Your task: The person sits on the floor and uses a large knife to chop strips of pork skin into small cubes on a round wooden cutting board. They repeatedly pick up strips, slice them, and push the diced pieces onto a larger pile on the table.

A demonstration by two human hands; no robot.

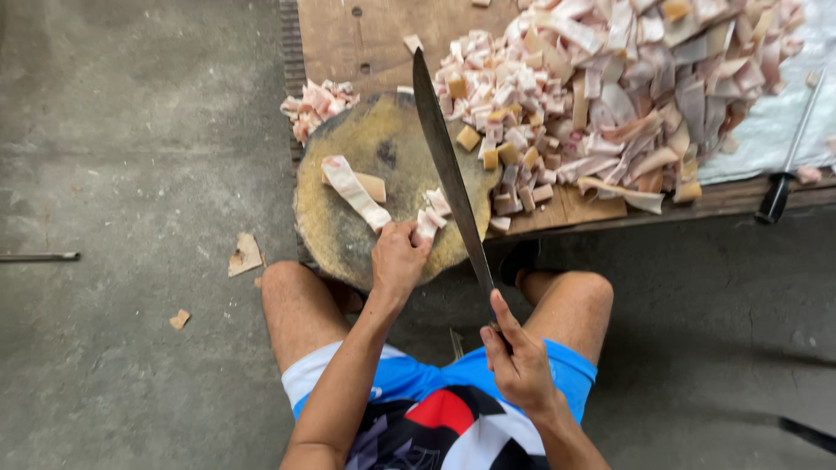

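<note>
My right hand (518, 357) grips the handle of a long dark cleaver-like knife (448, 170), whose blade is raised and slants up across a round wooden chopping block (340, 222). At the block's near edge my left hand (398, 259) pinches a strip of pale pork skin and fat (428, 223). Another long strip (355, 192) lies across the middle of the block. My bare knees flank the block's near edge.
A big heap of cut pork pieces and strips (610, 78) covers the wooden board (366, 39) beyond the block, and a small pile (315, 103) lies at the left. A sharpening steel (788, 152) rests at the right. Scraps (246, 254) lie on the concrete floor.
</note>
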